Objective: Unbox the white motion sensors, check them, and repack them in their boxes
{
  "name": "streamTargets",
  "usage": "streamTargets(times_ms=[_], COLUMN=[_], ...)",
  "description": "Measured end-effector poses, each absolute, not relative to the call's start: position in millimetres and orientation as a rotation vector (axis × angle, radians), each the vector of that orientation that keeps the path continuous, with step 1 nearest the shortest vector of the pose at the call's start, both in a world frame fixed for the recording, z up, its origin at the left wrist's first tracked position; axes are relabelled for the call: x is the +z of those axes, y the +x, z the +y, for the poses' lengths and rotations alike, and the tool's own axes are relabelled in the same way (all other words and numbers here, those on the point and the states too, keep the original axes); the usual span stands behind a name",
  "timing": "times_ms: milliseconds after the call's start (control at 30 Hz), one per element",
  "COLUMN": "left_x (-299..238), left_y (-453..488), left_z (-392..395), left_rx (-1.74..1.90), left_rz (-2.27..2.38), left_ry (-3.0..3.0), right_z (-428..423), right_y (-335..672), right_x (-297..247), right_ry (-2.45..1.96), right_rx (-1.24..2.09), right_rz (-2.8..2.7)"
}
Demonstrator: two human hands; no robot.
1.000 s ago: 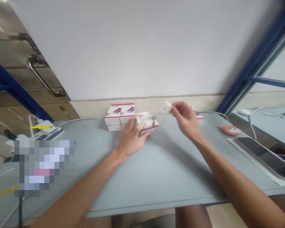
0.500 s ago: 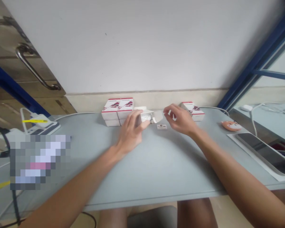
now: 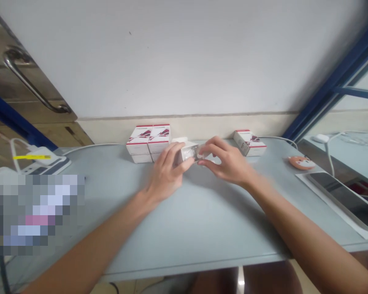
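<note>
My left hand (image 3: 164,174) is wrapped round a small white box (image 3: 188,152) lying on its side, its open end turned to the right. Something clear and crinkled, like plastic, shows inside. At that open end, the fingers of my right hand (image 3: 228,164) are closed in a pinch; what they grip is too small and blurred to name. Left of the box stand stacked white-and-red cartons (image 3: 149,141), held by a dark band. A single similar carton (image 3: 252,143) sits beyond my right hand.
On the right lie an orange animal-faced item (image 3: 301,162) and a dark phone-like slab (image 3: 345,198) on a white sheet. A power strip (image 3: 50,164) with plugs and cables occupies the left, by a blurred-out area. A wall (image 3: 184,73) rises behind the table (image 3: 171,237).
My right hand has moved left to the box's open end, and its fingers now meet there. The small white piece on the table is now mostly hidden behind it. The view has shifted slightly.
</note>
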State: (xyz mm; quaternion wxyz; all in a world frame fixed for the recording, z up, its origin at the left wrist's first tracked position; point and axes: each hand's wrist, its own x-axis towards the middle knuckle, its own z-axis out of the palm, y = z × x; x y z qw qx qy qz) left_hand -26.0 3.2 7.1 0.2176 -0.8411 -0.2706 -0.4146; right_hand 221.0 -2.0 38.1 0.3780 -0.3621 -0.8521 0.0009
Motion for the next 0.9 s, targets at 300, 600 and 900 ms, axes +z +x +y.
streamTargets(times_ms=[300,600,900], left_x=[10.2,10.4,7.9], left_y=[-24.2,-22.3,-20.2], left_z=[3.6,1.8,0.8], left_rx=[-1.254,-1.215,-1.121], left_rz=[-0.933,-0.855,-0.727], left_ry=[-2.309,-2.34,-2.271], right_z=[35.7,45.6,-12.2], right_y=[254.5,269.5,198.7], right_x=[12.3,-3.4,37.8], right_ry=[-1.354,-1.46,-1.169], right_rx=[0.086,0.135,-0.065], right_rz=[-1.901,-1.956,-1.933])
